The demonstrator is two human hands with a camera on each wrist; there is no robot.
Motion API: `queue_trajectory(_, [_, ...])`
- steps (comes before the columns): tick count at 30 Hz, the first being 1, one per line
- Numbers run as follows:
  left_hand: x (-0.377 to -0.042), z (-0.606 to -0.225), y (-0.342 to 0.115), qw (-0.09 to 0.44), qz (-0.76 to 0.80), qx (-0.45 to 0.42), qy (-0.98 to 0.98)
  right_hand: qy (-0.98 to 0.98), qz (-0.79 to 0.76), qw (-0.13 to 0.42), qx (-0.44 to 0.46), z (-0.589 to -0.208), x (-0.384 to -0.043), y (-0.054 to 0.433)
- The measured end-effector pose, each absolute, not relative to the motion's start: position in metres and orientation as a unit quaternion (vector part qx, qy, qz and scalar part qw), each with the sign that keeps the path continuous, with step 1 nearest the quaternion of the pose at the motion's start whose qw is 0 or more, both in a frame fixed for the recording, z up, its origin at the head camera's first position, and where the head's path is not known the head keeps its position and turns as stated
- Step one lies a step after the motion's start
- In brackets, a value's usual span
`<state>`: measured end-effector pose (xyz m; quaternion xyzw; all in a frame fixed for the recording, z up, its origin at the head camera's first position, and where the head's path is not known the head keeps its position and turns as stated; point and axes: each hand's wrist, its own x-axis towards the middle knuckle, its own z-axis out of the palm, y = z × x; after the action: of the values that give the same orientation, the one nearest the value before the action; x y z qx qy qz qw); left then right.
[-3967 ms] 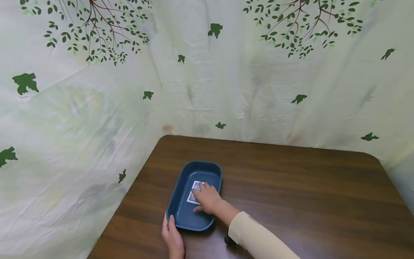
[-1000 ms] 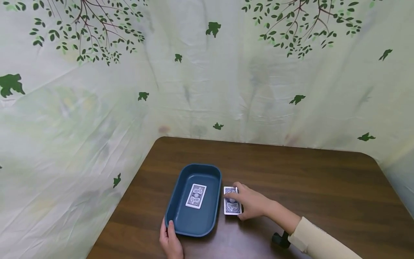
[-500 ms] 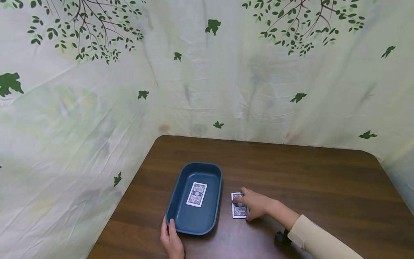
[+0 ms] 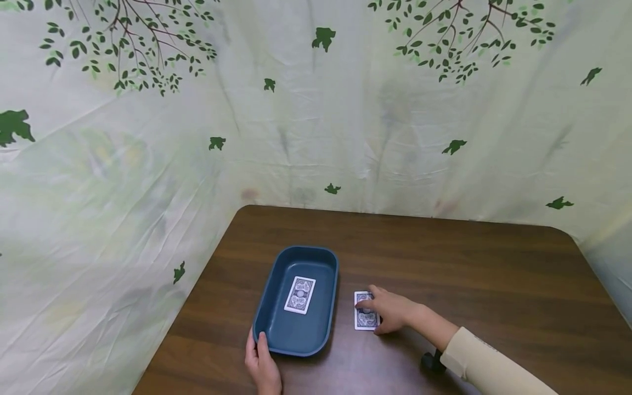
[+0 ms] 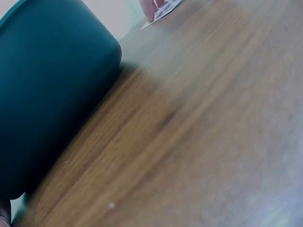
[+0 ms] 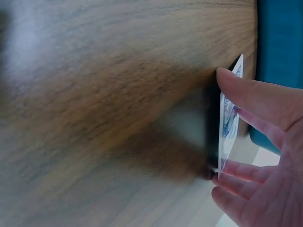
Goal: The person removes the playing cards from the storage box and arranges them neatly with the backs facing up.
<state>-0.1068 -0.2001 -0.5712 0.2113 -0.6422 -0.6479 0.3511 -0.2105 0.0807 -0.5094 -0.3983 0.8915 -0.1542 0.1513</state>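
Note:
A blue tray (image 4: pixel 281 343) sits on the table, and my left hand (image 4: pixel 263 365) grips its near left corner, thumb over the rim. One playing card (image 4: pixel 300 295) lies back up inside it. To the right of the tray, my right hand (image 4: pixel 390 310) holds another patterned playing card (image 4: pixel 362 323) by its edges. In the right wrist view the thumb (image 6: pixel 255 97) is at one edge of this thin card (image 6: pixel 229 125) and other fingers are at the opposite edge, with the index finger over its back. A dark shadow shows beneath the card there.
The brown wooden table (image 4: pixel 469 274) has rounded far corners and meets a pale leaf-printed curtain (image 4: pixel 395 137) at the back and left. A black wrist device (image 4: pixel 433 362) shows below the right sleeve (image 4: pixel 489 362).
My right hand has left the tray, where it covered the card, and taken hold of another card. That card has shifted right, away from the tray. The left hand keeps its grip.

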Motion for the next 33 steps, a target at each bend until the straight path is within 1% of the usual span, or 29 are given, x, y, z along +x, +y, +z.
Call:
queue_trajectory(5, [-0.1065,-0.5730,-0.1996,0.355,-0.651,0.213,-0.636,0.895,-0.148,0.165,-0.388,-0.5121,-0.2083,0.0818])
queue_trajectory(10, [-0.1054,-0.5749,-0.1997,0.354,-0.650,0.219,-0.635,0.894,-0.148,0.168,-0.388,-0.5150,-0.2063,0.0832])
queue_trajectory(18, [-0.1062,-0.5778,-0.2021,0.371,-0.654,0.194,-0.630,0.892,-0.154,0.170,-0.390,-0.5137,-0.2075,0.0818])
queue_trajectory(26, [-0.1070,-0.5743,-0.2015,0.360,-0.649,0.210,-0.637,0.890,-0.171,0.178,-0.383,-0.5116,-0.2084,0.0821])
queue_trajectory(29, [-0.1074,-0.5738,-0.2007,0.356,-0.651,0.212,-0.636,0.889,-0.205,0.171,-0.372,-0.5119,-0.2103,0.0833])
queue_trajectory(33, [-0.1076,-0.5736,-0.1992,0.353,-0.655,0.215,-0.633,0.895,-0.258,0.138,-0.338,-0.5118,-0.2152,0.0835])
